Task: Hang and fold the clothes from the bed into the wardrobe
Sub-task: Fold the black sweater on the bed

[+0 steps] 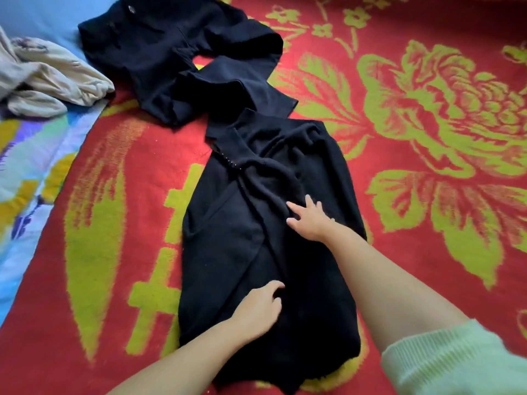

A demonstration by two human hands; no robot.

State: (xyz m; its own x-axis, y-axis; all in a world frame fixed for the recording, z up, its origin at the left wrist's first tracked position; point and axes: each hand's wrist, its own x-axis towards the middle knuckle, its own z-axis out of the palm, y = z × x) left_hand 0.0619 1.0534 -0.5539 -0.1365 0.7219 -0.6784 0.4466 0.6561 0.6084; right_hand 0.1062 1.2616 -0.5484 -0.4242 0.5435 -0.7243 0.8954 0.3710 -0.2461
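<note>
The black garment [256,223] lay lengthwise on the red and green floral blanket [427,124], its long axis running straight away from the person, collar end far and hem near, both side panels already folded in over the middle. The right hand [309,220] rested flat on its centre with fingers spread and straight, the farther of the two; the left hand [261,305] lay nearer the hem, fingers loosely bent on the cloth, and whether it pinched a fold could not be told. An end-to-end fold seemed the likely step. Beyond the collar lay the black trousers [171,47], touching it; cream clothing [51,78] sat far left. No label or writing was readable.
</note>
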